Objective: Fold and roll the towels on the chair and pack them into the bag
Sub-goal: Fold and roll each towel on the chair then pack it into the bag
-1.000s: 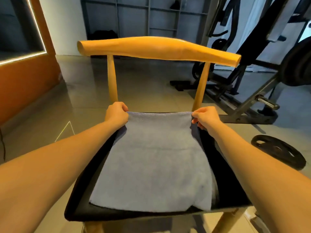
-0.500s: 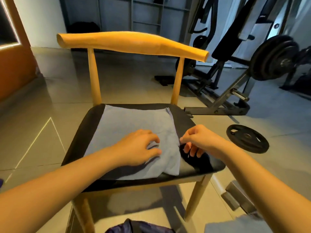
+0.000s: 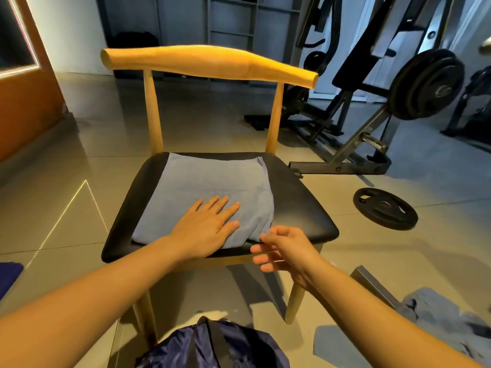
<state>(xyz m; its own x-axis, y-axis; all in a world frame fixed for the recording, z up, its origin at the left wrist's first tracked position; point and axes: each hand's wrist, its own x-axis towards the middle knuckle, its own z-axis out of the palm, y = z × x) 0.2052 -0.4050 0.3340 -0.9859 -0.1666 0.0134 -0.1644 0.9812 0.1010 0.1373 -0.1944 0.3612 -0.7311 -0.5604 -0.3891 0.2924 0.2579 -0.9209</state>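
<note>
Gym equipment (image 3: 425,83) is ranged behind the chair (image 3: 207,62), on whose seat the folded blue-grey towel (image 3: 212,181) is spread. It is pressed flat under the straight-fingered left hand (image 3: 207,227), likely to smooth the fold; the right hand (image 3: 284,248) is held loose and empty beside its near corner

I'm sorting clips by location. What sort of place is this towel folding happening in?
Most likely a gym, perhaps a small or home one: black plates loaded on a bar at the right, a loose weight plate lying beside the chair, and a steel bench frame beyond.
</note>
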